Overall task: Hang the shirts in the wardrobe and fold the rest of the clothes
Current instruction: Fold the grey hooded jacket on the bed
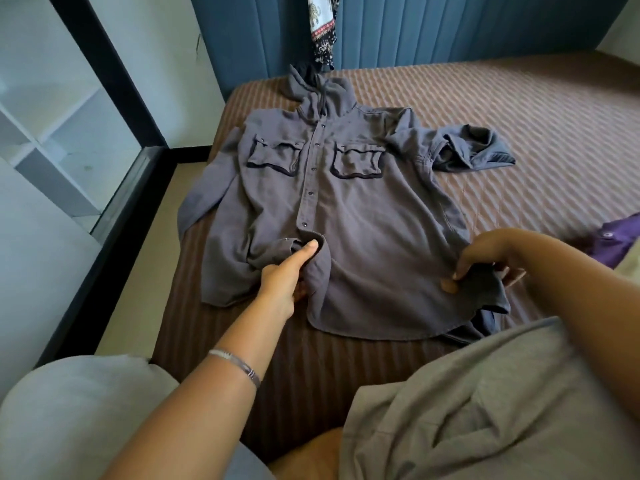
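Note:
A grey hooded button-up shirt with two chest pockets lies face up on the brown striped bed, hood toward the headboard. Its right sleeve is bunched to the side. My left hand grips the front placket near the lower buttons, thumb on top of the cloth. My right hand pinches the shirt's lower right side seam near the hem.
A purple garment lies at the bed's right edge. Patterned cloth hangs over the blue headboard. Grey fabric covers my lap at the bottom right. A white shelf unit and a strip of floor lie left of the bed.

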The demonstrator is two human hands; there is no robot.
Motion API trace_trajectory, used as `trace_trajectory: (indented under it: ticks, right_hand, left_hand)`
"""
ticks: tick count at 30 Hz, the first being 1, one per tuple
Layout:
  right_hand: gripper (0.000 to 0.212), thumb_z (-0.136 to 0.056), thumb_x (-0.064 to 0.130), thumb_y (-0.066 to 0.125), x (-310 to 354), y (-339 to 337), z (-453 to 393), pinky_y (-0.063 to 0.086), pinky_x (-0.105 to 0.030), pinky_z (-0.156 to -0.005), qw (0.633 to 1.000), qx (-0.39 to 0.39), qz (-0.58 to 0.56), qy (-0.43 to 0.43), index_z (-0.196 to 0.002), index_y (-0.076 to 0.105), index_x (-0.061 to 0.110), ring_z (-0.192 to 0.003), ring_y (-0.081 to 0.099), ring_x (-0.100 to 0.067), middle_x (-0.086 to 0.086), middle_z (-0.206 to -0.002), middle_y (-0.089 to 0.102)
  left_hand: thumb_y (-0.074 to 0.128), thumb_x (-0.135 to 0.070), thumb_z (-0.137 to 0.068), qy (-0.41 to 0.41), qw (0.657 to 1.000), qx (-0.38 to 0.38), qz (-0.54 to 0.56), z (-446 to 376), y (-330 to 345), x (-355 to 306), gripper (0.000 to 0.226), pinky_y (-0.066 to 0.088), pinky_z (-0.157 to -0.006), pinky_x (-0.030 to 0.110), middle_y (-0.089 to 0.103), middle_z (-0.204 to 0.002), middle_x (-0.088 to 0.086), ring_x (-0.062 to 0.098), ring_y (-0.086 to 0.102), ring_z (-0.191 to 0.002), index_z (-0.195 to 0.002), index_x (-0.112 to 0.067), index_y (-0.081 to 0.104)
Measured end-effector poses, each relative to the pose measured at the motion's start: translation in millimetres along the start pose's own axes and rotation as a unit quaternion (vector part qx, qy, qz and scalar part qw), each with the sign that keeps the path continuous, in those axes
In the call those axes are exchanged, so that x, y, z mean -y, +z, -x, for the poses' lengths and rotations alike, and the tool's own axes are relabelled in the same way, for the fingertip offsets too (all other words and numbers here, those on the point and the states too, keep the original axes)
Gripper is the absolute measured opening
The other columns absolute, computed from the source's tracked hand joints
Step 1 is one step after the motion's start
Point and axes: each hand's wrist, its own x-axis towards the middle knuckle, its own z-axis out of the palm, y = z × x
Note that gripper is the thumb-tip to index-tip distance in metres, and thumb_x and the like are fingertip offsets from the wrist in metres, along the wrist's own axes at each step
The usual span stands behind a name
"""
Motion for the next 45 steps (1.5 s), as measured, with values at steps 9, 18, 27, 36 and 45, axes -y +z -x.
trace_trajectory:
  ticks: [9, 18, 27, 36, 45]
  right_hand:
    - [0.024, -0.088, 0.004, 0.049, -24.1, -2.1, -3.8, 0.054, -0.033, -0.058, 0.991, 0.102, 0.015, 0.084, -0.075, 0.066, -0.007, -0.067, 0.059, -0.030, -0.020, -0.079, 0.063]
    - [0.010, -0.091, 0.004, 0.059, -7.8, 7.2, 29.7, 0.049, -0.029, -0.055, 0.964, 0.015, 0.264, 0.036, -0.099, 0.061, 0.000, -0.067, 0.053, -0.021, -0.009, -0.078, 0.055]
    - [0.056, -0.070, 0.044, 0.080, 20.2, 55.9, 43.7, 0.054, -0.036, -0.080, 0.870, 0.006, 0.403, -0.284, -0.112, 0.056, 0.017, -0.091, 0.063, -0.022, 0.000, -0.102, 0.062]
    - [0.038, -0.082, 0.027, 0.060, 25.8, 84.6, 49.2, 0.049, -0.034, -0.071, 0.772, -0.088, 0.526, -0.345, -0.119, 0.056, 0.019, -0.094, 0.059, -0.024, -0.004, -0.111, 0.057]
    - [0.055, -0.075, 0.003, 0.060, 17.6, 66.5, 42.1, 0.051, -0.042, -0.091, 0.847, 0.054, 0.458, -0.263, -0.129, 0.052, 0.013, -0.107, 0.056, -0.028, -0.010, -0.122, 0.056]
  left_hand:
    - [0.069, -0.009, -0.074, 0.080, 0.989, -0.044, -0.119, 5.0, -39.6, 26.5, 0.016, 0.057, -0.068, 0.035, 0.070, -0.087, 0.007, 0.023, 0.068, -0.078, -0.090, -0.011, 0.067]
    - [0.072, -0.020, -0.079, 0.056, 0.835, -0.060, -0.544, 54.4, -77.7, -1.1, 0.039, 0.047, -0.055, 0.031, 0.062, -0.090, 0.009, 0.024, 0.062, -0.068, -0.101, -0.013, 0.041]
    - [0.068, -0.021, -0.054, 0.515, 0.356, 0.149, -0.765, 49.8, -70.8, 26.7, 0.053, 0.041, -0.090, 0.044, 0.052, -0.126, 0.007, 0.030, 0.050, -0.115, -0.106, -0.023, 0.059]
    - [0.049, -0.015, -0.071, 0.564, 0.589, 0.191, -0.546, 47.6, -74.6, -33.6, 0.012, 0.046, -0.059, 0.034, 0.061, -0.063, 0.000, 0.015, 0.057, -0.055, -0.077, -0.014, 0.060]
    - [0.050, 0.001, -0.072, 0.372, 0.513, 0.262, -0.728, 37.8, -67.3, -25.8, 0.028, 0.044, -0.063, 0.034, 0.059, -0.091, -0.008, 0.010, 0.055, -0.073, -0.073, -0.027, 0.056]
